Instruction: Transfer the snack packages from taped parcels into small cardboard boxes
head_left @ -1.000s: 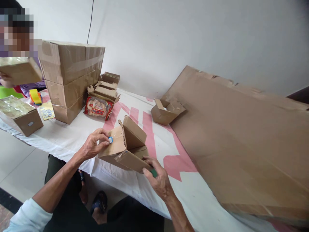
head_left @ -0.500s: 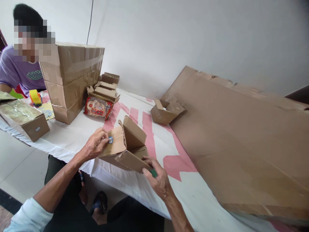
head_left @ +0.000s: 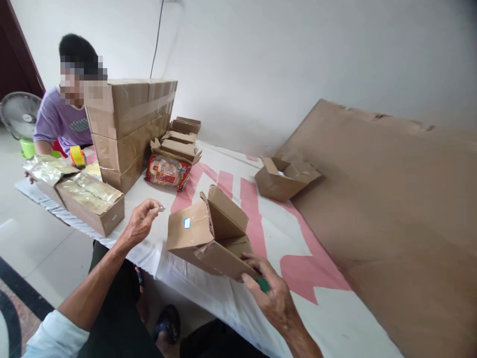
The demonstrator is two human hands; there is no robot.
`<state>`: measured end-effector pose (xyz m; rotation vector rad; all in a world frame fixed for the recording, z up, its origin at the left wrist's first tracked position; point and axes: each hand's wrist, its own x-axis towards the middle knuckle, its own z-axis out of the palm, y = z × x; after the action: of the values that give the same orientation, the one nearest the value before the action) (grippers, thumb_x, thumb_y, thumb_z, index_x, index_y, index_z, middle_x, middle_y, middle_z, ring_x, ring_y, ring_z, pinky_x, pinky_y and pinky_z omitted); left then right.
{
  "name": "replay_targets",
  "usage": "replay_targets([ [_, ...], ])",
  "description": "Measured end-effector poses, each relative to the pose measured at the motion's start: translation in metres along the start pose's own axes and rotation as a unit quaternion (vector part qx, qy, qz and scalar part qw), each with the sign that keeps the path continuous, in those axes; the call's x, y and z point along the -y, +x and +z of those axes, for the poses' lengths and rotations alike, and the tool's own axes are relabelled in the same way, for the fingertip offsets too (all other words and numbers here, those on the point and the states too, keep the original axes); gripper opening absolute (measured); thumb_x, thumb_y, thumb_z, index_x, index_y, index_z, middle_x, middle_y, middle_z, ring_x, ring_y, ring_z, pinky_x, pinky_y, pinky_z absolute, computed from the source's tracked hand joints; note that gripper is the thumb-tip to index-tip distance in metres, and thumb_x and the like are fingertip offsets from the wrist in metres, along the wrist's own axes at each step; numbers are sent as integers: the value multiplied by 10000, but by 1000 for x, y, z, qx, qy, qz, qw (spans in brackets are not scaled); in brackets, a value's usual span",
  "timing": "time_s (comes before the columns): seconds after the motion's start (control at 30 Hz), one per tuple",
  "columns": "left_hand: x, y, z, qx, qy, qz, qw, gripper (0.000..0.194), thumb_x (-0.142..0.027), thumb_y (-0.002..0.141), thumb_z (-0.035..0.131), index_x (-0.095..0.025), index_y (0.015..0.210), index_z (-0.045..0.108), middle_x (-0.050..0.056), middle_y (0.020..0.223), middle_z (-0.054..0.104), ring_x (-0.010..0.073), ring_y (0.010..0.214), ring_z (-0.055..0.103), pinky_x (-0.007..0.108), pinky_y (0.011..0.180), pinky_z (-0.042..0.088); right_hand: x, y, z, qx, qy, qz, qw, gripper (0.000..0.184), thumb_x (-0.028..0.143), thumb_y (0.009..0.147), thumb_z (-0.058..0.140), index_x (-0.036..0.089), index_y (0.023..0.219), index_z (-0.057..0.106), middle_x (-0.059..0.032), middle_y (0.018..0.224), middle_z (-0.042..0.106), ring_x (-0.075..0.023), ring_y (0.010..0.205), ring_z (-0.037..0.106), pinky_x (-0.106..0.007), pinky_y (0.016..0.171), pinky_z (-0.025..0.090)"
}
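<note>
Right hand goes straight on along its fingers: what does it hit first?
The open carton: the right hand holds its near flap, with no gap visible ahead. Exact finger depth is hard to judge.

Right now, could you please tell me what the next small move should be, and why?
I would probably have the left hand set down the small pale piece pinched in its fingers: the flaps of the box stand open, only the right hand is on it, and a freed left hand could help steady it.
</note>
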<state>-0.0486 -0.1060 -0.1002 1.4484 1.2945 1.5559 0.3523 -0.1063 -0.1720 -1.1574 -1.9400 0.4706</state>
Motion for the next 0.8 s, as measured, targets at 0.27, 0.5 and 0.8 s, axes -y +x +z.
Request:
replay_targets([
  [0.27,-2,-12,-23,-11,199,10,980,140,-314,967,611,-234,853,608,192,1433,707,336,1332,682,514,1084,574,2,1,1,-4,-14,-14,1000,253,491,1017,620,258,1058,709,-124,1211,803,-321,1091,801,-439,916,680],
  [0.5,-52,-36,-15,43,127,-19,991,208,-358,1016,604,-236,848,612,139,1301,792,299,1217,735,460,1024,600,1,1,0,-8,-6,4,1000,245,477,999,633,260,1063,726,-108,1186,813,-312,1052,813,-417,892,688],
  [0.8,-66,24,-140,-210,205,-20,956,205,-397,866,705,-215,797,641,99,1017,770,249,908,714,380,815,622,5,4,2,-13,-20,-28,999,239,484,1021,605,269,989,706,-108,1172,813,-328,1106,811,-432,901,687],
])
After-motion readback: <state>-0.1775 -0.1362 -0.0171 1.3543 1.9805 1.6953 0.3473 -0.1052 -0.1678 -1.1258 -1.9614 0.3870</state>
